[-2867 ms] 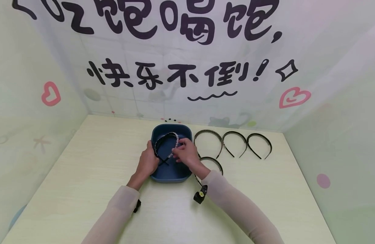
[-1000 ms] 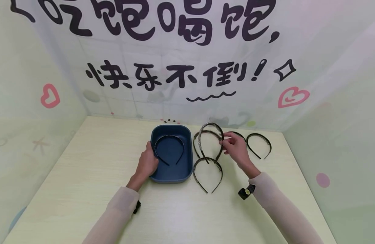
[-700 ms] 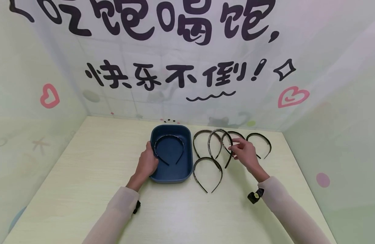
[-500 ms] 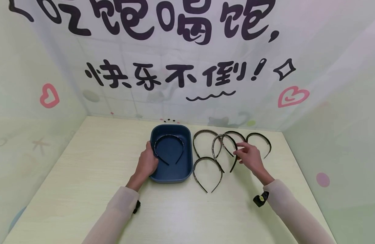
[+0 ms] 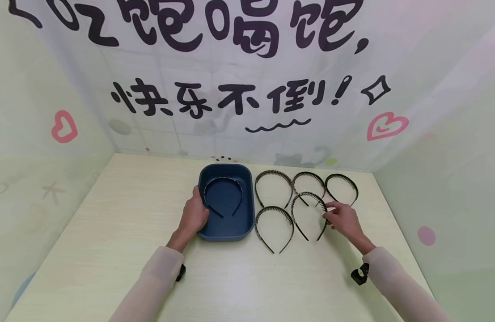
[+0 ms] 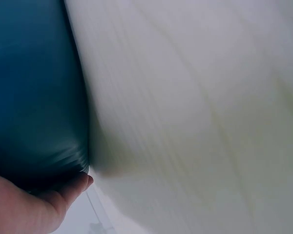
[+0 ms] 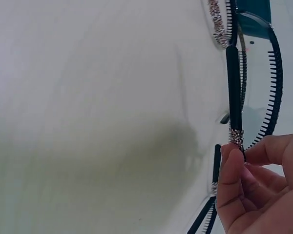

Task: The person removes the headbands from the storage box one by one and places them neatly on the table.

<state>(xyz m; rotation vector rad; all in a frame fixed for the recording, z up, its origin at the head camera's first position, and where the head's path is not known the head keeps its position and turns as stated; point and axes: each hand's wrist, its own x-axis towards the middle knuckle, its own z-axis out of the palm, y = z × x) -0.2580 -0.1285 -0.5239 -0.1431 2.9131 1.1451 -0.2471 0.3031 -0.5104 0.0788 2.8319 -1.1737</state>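
My left hand (image 5: 194, 214) grips the left side of a dark blue bin (image 5: 227, 233), with the thumb over the rim. A single black headband (image 5: 224, 179) lies inside the bin. In the left wrist view the bin wall (image 6: 34, 87) fills the upper left, above part of the hand (image 6: 29, 209). On the right, my right hand (image 5: 344, 220) pinches one side of a black toothed headband (image 5: 309, 194) with sparkly trim. The right wrist view shows thumb and fingers (image 7: 229, 190) on the held headband (image 7: 235, 87) near its sparkly part.
Three headbands lie along the back of the table: a left one (image 5: 273, 172), a middle one (image 5: 308, 174) and a right one (image 5: 341, 175). Another headband (image 5: 274, 208) lies in front, right of the bin. Printed walls (image 5: 171, 134) enclose the pale wooden table (image 5: 239, 286).
My right hand has left the bin with one headband and carried it right and toward the front, into the row beside the front headband. The left hand still holds the bin.
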